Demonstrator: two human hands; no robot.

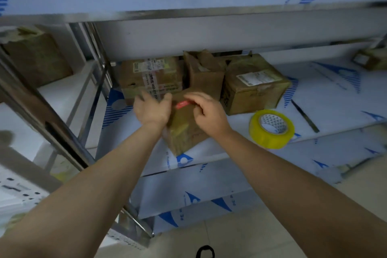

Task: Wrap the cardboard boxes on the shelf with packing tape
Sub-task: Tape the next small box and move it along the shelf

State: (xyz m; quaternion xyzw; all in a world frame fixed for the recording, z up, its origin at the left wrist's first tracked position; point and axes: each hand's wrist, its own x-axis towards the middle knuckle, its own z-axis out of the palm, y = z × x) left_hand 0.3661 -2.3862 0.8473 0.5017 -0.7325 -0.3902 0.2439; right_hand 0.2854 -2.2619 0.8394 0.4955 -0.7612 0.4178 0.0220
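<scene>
Small brown cardboard box (184, 130) with a red label (183, 104) on top sits at the front of the white film-covered metal shelf (335, 107), between our two hands. Our left hand (151, 109) presses spread, open fingers against its left side. Our right hand (206, 111) curls its fingers on the top beside the label; we cannot tell whether they pinch anything. Near the right hand, to its right, rests a yellow roll of packing tape (271, 129). Beyond both hands stand three larger brown cardboard boxes (255, 90).

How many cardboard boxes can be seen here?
6: front box between left hand and right hand; behind it taped box, open box, labelled box; far-right box; left-rack box. Others may be hidden.
</scene>
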